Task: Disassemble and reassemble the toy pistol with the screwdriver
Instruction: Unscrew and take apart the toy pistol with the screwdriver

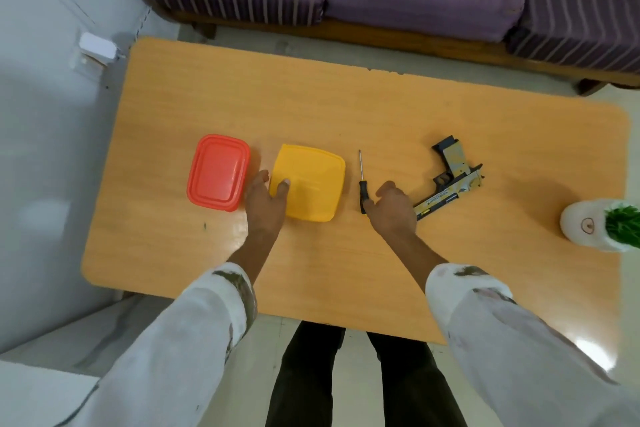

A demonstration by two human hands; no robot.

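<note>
Toy pistol [450, 180] lies just beside right hand [393, 208].

- I count two hands on my feed: one left hand [265, 199] and one right hand [391, 208].
- Two lidded boxes: one red box [218, 172] just left of the left fingers, and one yellow box [311, 182] under the left thumb.
- One screwdriver [362, 184], its handle end touching the right thumb tip.
- One toy pistol [450, 180], just right of the right hand's curled fingers.
- One white pot [585, 224] with a green plant, well apart from the right fingers.
- One table [346, 107] under everything.
</note>
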